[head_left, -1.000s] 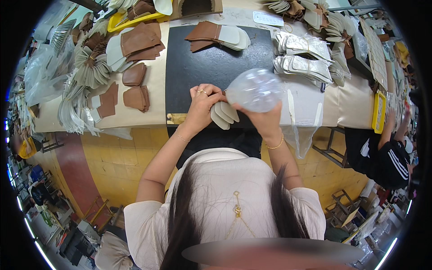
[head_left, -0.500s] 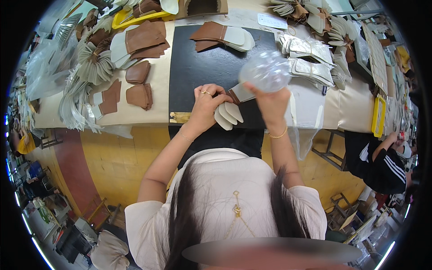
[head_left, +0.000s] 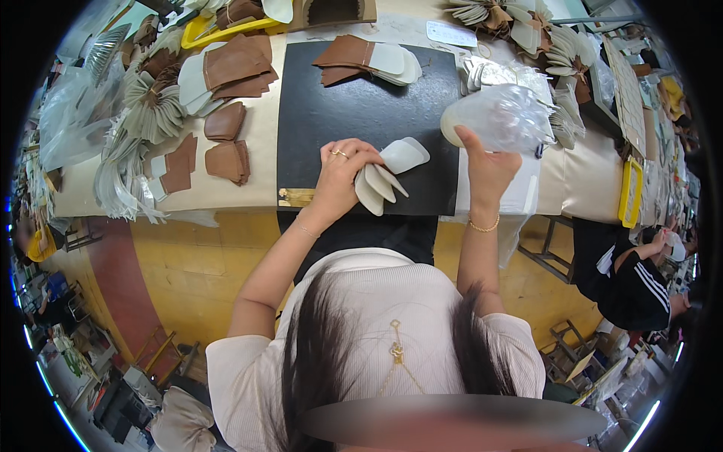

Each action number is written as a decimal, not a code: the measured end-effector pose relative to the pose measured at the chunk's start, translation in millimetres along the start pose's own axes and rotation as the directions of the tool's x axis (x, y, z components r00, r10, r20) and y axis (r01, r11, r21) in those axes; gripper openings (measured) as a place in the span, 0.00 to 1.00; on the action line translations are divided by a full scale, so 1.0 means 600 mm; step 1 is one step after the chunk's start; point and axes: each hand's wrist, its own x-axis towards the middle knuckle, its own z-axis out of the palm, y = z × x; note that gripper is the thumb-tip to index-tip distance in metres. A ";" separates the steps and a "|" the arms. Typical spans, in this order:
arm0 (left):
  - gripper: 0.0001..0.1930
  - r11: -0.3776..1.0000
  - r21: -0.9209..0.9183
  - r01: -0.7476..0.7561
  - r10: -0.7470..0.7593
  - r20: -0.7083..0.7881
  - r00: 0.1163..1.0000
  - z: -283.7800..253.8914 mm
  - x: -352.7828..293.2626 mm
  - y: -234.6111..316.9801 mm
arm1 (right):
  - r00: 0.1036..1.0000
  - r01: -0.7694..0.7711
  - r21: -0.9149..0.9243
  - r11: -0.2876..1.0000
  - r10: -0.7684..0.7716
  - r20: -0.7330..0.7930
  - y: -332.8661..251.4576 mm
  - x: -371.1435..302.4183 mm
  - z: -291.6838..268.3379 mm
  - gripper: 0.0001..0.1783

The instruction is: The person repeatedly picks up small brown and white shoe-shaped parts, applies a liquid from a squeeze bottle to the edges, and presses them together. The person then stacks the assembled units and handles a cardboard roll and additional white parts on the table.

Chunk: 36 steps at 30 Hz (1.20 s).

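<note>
My left hand is closed on several pale, rounded flat pieces, fanned out at the near side of a black mat. Just beyond its fingertips lies a white rounded flap, partly under the fingers. My right hand, thumb up, grips a clear plastic-wrapped object with a pale rounded end, raised over the mat's right side; its exact kind cannot be made out. A stack of brown-and-white pieces rests at the back of the mat.
Brown pieces and a tied fan-shaped bundle lie on the left. A yellow tray stands behind them. White bundles sit beyond my right hand. Far right, a person in black is beside the table.
My right hand has moved right with the plastic-wrapped object, away from my left hand. The white flap by my left fingertips now shows more fully. My left hand stays nearly in place.
</note>
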 end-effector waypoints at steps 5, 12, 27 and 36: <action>0.12 1.000 0.017 0.008 -0.008 0.022 1.000 -0.002 0.003 -0.003 | 0.990 -0.132 0.229 0.965 0.141 -0.021 -0.002 -0.040 -0.016 0.27; 0.09 0.998 0.056 -0.033 0.032 0.009 0.999 -0.004 0.001 0.001 | 0.928 0.187 0.108 0.976 -0.211 0.307 -0.044 -0.069 0.019 0.17; 0.10 0.998 0.062 -0.028 0.025 0.047 0.999 -0.003 0.000 0.001 | 0.981 -0.133 -0.134 0.982 0.149 0.123 -0.036 -0.031 0.024 0.20; 0.24 0.981 0.191 0.041 -0.058 0.082 0.995 -0.006 0.005 0.019 | 0.996 0.061 -0.045 0.997 -0.057 0.073 -0.017 -0.026 0.039 0.24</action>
